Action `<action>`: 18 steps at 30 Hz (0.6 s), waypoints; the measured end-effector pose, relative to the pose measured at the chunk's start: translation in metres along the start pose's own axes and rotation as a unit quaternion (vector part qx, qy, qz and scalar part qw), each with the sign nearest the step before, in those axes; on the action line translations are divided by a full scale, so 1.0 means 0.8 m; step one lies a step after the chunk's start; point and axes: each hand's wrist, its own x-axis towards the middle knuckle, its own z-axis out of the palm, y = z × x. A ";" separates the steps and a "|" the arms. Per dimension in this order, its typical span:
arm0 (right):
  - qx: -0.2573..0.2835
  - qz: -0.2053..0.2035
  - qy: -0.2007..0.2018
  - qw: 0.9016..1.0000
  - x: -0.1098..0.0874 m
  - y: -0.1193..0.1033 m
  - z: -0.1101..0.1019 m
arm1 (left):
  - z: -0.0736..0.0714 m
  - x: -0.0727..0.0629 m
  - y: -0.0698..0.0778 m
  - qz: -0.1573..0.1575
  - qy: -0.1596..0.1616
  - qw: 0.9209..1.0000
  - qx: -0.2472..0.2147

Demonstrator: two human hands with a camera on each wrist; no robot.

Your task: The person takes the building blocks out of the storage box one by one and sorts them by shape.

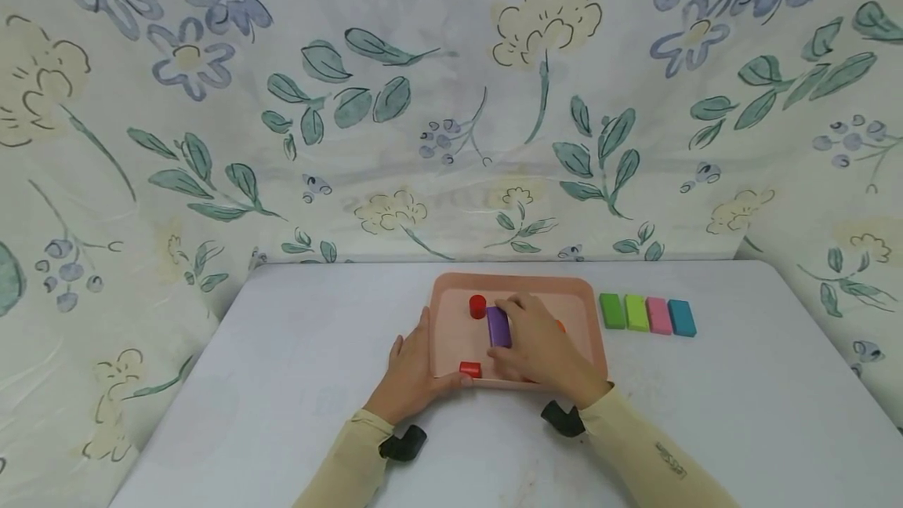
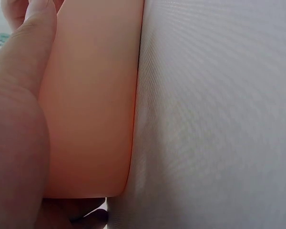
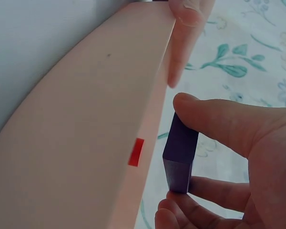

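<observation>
My right hand point(image 1: 543, 339) pinches a purple rectangular block point(image 1: 498, 327) between thumb and fingers, over the middle of a pink tray point(image 1: 592, 300). In the right wrist view the block point(image 3: 181, 148) stands above the tray's rim, the thumb point(image 3: 214, 114) at its upper end. My left hand point(image 1: 409, 379) rests at the tray's front left corner, fingers straight along the left side and thumb stretched along the front rim. Inside the tray, a red cylinder point(image 1: 477, 306) stands left of the purple block, and a red piece point(image 1: 470, 369) lies near the left thumb. My right hand mostly covers an orange piece point(image 1: 560, 325).
Right of the tray, a green block point(image 1: 612, 311), a lime block point(image 1: 636, 313), a pink block point(image 1: 659, 315) and a blue block point(image 1: 682, 318) lie in a row on the white table point(image 1: 317, 312). Floral cloth point(image 1: 451, 179) hangs behind and at both sides.
</observation>
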 end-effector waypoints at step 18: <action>0.022 -0.005 0.036 0.999 -0.024 0.032 -0.018 | 0.001 -0.001 -0.001 0.001 0.002 1.000 -0.016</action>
